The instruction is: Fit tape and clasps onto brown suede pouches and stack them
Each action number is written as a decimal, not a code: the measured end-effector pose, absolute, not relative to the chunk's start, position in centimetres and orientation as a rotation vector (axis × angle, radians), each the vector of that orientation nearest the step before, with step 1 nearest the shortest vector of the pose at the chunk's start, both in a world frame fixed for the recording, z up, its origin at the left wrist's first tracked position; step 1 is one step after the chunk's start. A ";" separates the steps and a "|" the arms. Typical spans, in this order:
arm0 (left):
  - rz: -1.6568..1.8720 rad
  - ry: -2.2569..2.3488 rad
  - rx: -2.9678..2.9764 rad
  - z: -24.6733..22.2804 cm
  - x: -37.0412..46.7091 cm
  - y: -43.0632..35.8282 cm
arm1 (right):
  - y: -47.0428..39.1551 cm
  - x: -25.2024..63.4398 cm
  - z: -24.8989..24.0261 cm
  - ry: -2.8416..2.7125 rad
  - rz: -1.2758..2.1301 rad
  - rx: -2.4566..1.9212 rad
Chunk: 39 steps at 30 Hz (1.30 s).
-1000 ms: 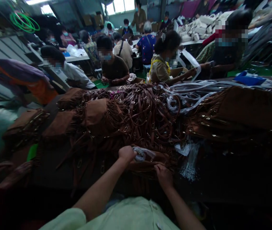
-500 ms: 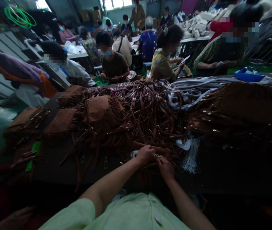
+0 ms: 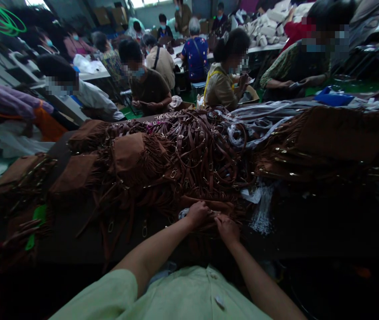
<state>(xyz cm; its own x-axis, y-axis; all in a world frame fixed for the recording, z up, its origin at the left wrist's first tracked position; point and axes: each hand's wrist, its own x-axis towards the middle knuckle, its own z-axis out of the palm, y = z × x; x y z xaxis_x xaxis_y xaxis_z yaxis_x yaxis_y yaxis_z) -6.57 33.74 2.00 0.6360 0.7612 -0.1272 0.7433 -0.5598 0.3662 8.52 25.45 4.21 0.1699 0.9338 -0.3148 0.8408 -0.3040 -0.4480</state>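
Observation:
A brown fringed bag lies before me at the table's near side. Over its front edge, my left hand is closed, with the fingers pinching a small shiny metal clip. Close beside it, my right hand is also closed, its fingertips meeting at the clip's other end. The fingers cover most of the clip, and what it hangs from is too dark to tell. Just left of my left wrist is a small whitish roll or bundle.
Behind my hands lies a tangled heap of brown straps with metal buckles. Fringed bags are piled left, more right. White strings lie right of my hands. At left a co-worker's hand holds a green comb. People sit opposite.
My right hand has come slightly up and closer to my left, covering more of the clip. The view has shifted a little; the co-worker's lower hand at bottom left is out of sight.

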 end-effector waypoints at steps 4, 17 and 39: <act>0.085 1.192 2.459 2.2 -6.3 33.3 | 25.7 8.5 4.7 -1.782 0.851 -2.219; 0.187 1.164 2.397 2.0 -6.3 32.7 | 27.4 9.4 5.2 -1.884 1.069 -2.320; -0.026 1.368 1.660 3.9 -4.2 33.7 | 27.5 9.3 3.7 -1.752 1.060 -2.277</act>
<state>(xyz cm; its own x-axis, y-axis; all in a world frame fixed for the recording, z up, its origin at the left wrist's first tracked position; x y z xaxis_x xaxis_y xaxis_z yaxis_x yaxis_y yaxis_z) -4.18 33.71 3.91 0.3739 0.7497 -0.5460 0.7698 0.0776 0.6336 9.32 27.49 3.73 0.1070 0.8769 -0.4686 0.8218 -0.3433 -0.4547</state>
